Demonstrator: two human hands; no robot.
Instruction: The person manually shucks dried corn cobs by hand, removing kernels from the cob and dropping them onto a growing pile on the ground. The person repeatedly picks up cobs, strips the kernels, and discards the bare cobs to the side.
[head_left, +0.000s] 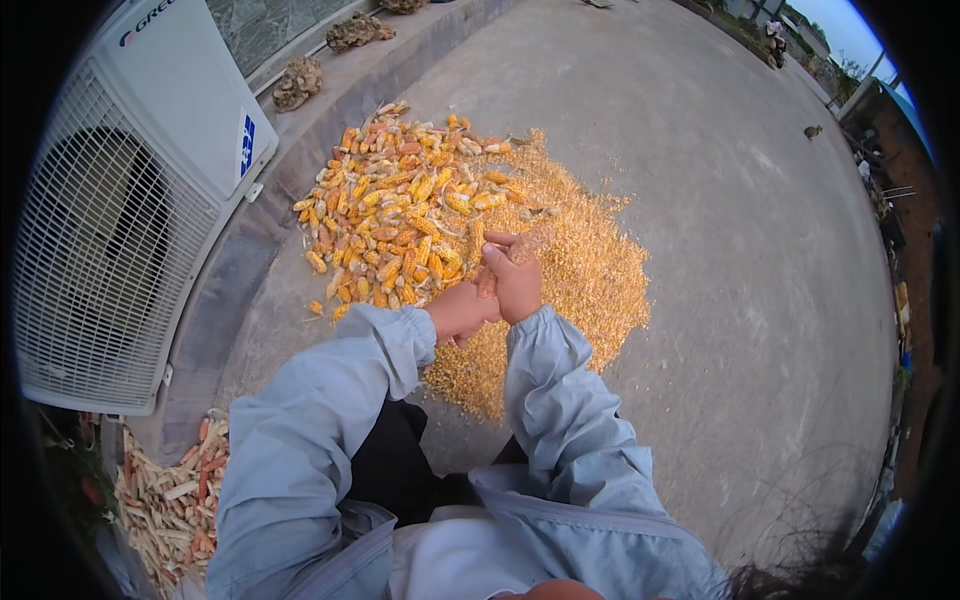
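My two hands meet in front of me, above the shelled corn kernels (592, 277). My left hand (459, 309) is closed around a reddish corn cob (487, 283), most of which its fingers hide. Pressed against that same cob is my right hand (521, 283), its thumb and forefinger towards the pile. Just beyond the fingertips a yellow ear of corn (476, 240) stands out; whether it is touched I cannot tell. Dried ears of corn (390, 217), yellow and orange, lie heaped to the left, beside the spread of loose kernels.
An air conditioner's outdoor unit (127, 202) stands at the left on a raised concrete ledge (225, 285). Rough stones (298, 84) sit farther along it. Stripped cobs (169, 510) are piled at lower left. Grey concrete floor (720, 247) stretches out on the right.
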